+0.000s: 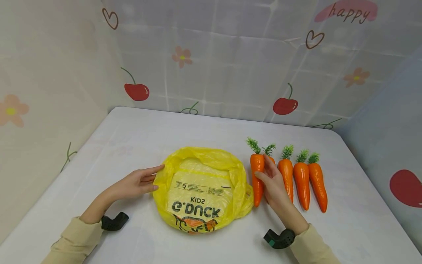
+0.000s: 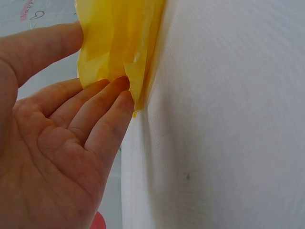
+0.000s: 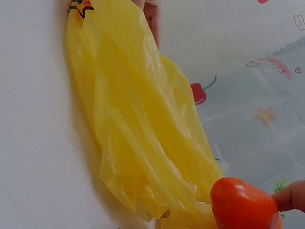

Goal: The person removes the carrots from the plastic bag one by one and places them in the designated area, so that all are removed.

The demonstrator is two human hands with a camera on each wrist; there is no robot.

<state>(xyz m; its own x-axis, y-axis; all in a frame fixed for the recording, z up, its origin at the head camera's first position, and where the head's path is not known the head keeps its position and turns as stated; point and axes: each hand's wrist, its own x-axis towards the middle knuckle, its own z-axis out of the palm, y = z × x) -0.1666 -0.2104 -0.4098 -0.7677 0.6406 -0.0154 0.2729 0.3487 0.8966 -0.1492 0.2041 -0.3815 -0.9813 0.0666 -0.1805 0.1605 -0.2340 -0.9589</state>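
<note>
A yellow plastic bag (image 1: 197,183) printed "KIDS" and "DUCK" lies on the table, its mouth spread and facing up. My left hand (image 1: 136,183) touches the bag's left side with extended fingers (image 2: 102,126), thumb apart from them. In my right hand (image 1: 271,179) an orange carrot (image 1: 256,176) with a green leafy top is pinched between thumb and fingers, close to the bag's right edge. The right wrist view has the carrot's tip (image 3: 243,202) in front of the bag's crumpled side (image 3: 138,119). Another carrot (image 1: 269,148) is mostly hidden behind that hand.
More carrots, among them a middle one (image 1: 301,183) and the rightmost one (image 1: 318,187), lie in a row on the white table (image 1: 138,135) at the right, leaf tops away from me. A patterned cloth backdrop (image 1: 224,66) rises behind the table.
</note>
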